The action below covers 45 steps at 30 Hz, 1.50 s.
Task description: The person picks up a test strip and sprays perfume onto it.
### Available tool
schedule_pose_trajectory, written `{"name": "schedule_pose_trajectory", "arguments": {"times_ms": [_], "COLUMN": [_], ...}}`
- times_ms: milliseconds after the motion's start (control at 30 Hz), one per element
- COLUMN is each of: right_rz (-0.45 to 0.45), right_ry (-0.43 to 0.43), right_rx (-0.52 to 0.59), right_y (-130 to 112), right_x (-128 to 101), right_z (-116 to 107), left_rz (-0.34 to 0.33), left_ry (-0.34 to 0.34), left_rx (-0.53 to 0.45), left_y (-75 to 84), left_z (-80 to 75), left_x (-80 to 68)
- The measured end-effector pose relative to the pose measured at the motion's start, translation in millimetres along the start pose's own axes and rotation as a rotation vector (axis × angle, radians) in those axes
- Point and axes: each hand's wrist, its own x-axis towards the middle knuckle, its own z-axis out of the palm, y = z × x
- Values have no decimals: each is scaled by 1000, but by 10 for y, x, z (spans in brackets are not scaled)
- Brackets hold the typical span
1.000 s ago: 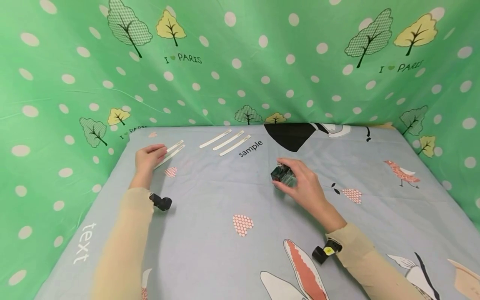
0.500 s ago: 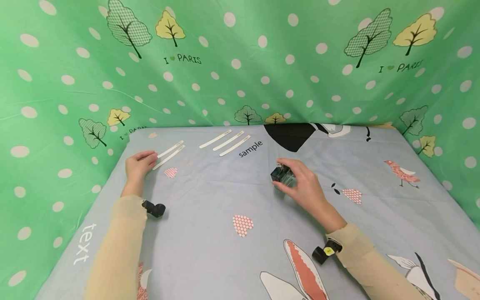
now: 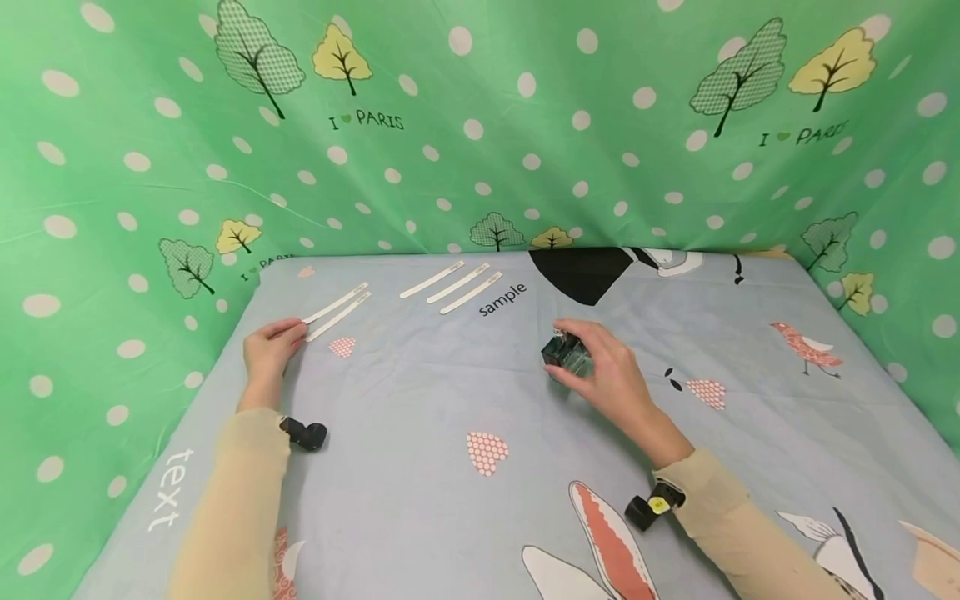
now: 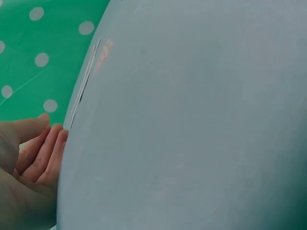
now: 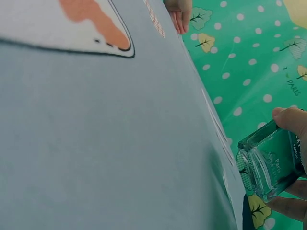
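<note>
My right hand [image 3: 611, 371] grips a small square clear glass bottle [image 3: 564, 352] that stands near the middle of the grey-blue printed cloth [image 3: 420, 392]. The right wrist view shows the bottle [image 5: 268, 165] pinched between thumb and fingers [image 5: 290, 120]. My left hand [image 3: 273, 343] lies flat on the cloth at the left with straight fingers and holds nothing. Its fingertips are at the near end of two white paper strips [image 3: 337, 304]. From the left wrist I see the fingers [image 4: 45, 153] resting on the cloth, with the strips [image 4: 86, 79] beyond them.
Three more white paper strips [image 3: 450, 285] lie at the back by the word "sample". A green dotted curtain [image 3: 480, 150] closes off the back and both sides. A small black camera sits on each wrist [image 3: 303, 433] [image 3: 648, 507].
My left hand has drawn back along the two strips toward me, from on top of them to their near end. The right hand and bottle have stayed put.
</note>
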Motion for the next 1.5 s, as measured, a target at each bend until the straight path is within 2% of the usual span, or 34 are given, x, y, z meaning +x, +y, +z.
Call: {"name": "schedule_pose_trajectory", "arguments": {"times_ms": [133,533,667,933,1000,1200,1367,1500], "right_rz": [1,-9,-10,21,22,6,9,10], "right_ry": [-9,-16,-15,-17,-16,-17,-12,-8], "right_rx": [6,6,8,-2,0,-1,-13,-11], "right_y": [-15,-32,-26,-36,-31,-9,2,-2], "right_x": [-4,50,41,26,27,25,36,51], "right_z": [25,70,74,42,40,40,14,-18], "left_rz": [46,202,201,144,129,83,133,167], "left_ry": [7,-15,-15,-27,-41,-106,-199,-278], "left_rx": [140,352,414,514,497,342,248,132], "left_y": [-78,-136,-97,-62,-62,11,240,454], "left_z": [-27,28,49,21,11,-19,-6,9], "left_x": [6,43,28,31,34,-25,-181,-311]}}
